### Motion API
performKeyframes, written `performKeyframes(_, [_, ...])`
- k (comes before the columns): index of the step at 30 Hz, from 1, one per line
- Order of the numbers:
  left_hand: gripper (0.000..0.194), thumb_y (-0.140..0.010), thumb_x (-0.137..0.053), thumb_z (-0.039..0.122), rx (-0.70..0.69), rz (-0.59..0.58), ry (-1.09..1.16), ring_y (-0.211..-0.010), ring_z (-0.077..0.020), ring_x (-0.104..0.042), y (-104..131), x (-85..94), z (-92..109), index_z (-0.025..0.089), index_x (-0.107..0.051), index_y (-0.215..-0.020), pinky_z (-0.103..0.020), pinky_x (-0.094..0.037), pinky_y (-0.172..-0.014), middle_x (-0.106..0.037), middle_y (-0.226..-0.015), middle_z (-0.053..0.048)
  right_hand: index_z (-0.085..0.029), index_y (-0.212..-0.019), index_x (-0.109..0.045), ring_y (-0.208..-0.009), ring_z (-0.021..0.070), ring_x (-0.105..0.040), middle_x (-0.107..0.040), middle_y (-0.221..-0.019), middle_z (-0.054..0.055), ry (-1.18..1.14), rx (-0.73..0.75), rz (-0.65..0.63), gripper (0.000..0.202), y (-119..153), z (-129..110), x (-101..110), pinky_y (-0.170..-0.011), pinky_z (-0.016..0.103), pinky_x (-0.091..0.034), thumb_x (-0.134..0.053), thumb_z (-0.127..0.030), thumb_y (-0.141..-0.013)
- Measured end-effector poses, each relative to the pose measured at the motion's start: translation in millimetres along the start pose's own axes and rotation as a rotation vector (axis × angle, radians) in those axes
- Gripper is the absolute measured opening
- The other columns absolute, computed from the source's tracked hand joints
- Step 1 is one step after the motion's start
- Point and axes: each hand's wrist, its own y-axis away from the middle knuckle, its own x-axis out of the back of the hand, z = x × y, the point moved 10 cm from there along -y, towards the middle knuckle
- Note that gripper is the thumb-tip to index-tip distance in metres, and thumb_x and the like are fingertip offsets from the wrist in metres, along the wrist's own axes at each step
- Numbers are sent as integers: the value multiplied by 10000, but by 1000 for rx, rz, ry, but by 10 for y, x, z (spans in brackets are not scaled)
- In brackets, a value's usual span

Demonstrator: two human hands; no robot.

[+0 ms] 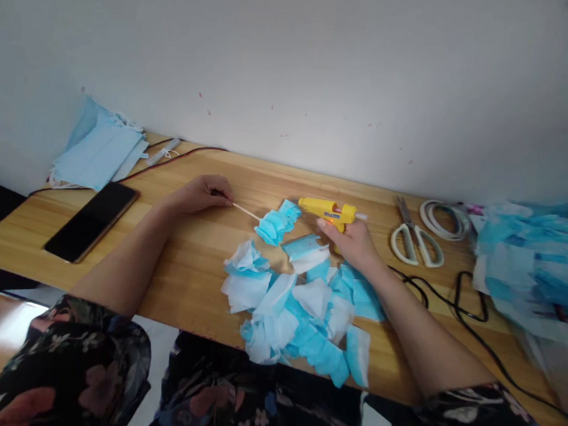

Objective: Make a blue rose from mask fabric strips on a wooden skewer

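Closed around the end of a thin wooden stick (246, 211), my left hand (208, 194) is over the middle of the table. At the stick's far end is a ruffled blue piece (277, 224). My right hand (354, 242) grips a yellow glue gun (325, 209), whose nozzle points left and is close to the top of the blue piece; I cannot tell whether they touch. Below both hands lies a loose pile of blue and white fabric pieces (299, 315).
A black phone (92, 221) and blue masks (100, 148) lie on the left. On the right are scissors (415, 236), a white coiled cable (444, 220), black cord (483, 339) and a large blue-white heap (540, 264). A wall (297, 74) stands behind the table (191, 291).
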Motion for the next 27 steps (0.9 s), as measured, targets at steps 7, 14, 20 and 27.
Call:
performKeyframes(7, [295,-856,-749,466,-8,9,4,-790,-176,-625,7,4,-10,177,-745,-796,-302,-496,-787,-708,-827,-43,-197,-815,-734,-789,260,-737,-787,-825,84,3,53,-45,444,29,-65,-22,-731,353,-571,-621,-624,-854])
performKeyframes(14, [294,-849,-751,463,-21,33,22,-765,-161,-617,8,7,-15,177,-746,-780,-291,-499,-774,-708,-811,-40,-189,-796,-732,-781,266,-744,-784,-797,91,4,63,-81,388,57,-97,-38,-745,361,-572,-621,-555,-862])
performKeyframes(20, [273,-863,-741,446,-16,3,7,-792,-168,-626,8,-5,-8,180,-745,-800,-298,-503,-792,-712,-839,-42,-190,-815,-741,-794,268,-748,-786,-800,87,16,65,-77,378,72,-94,-44,-738,355,-573,-631,-550,-860])
performKeyframes(27, [279,-859,-743,454,-20,18,12,-788,-171,-628,9,8,25,181,-750,-799,-303,-505,-787,-714,-831,-45,-196,-784,-738,-760,263,-742,-767,-744,76,34,50,-89,379,75,-79,-37,-716,349,-569,-621,-548,-861])
